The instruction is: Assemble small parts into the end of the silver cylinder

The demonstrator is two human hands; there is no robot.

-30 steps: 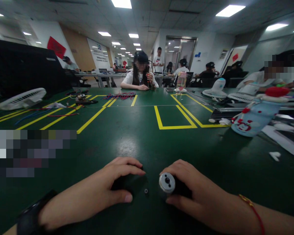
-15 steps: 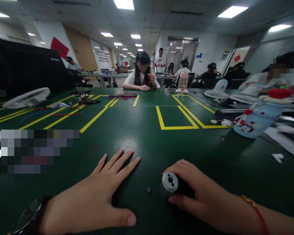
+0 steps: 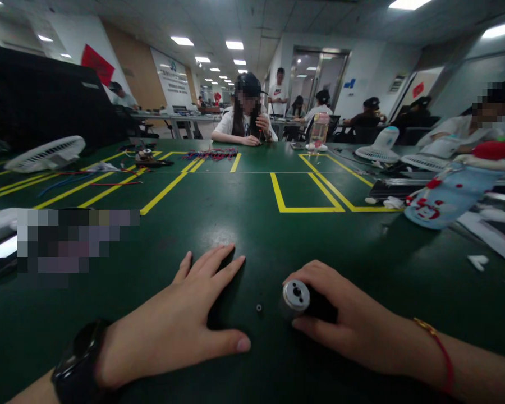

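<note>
Silver, a metal cylinder (image 3: 296,295) sits gripped in the fingers of the right hand (image 3: 347,320), with a small dark ring (image 3: 259,308) and the spread-fingered left hand (image 3: 177,322) left of the cylinder.

Likely workshop: wires (image 3: 212,154), taped table (image 3: 252,230)

The green table (image 3: 345,238), lined with yellow tape (image 3: 312,210), bears a small round part (image 3: 259,308), wires (image 3: 212,154) and a blue bottle (image 3: 452,196)

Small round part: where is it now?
In the head view, low and just right of centre, the small round part lies on the green table between the left hand and the metal cylinder in the right hand.
</note>
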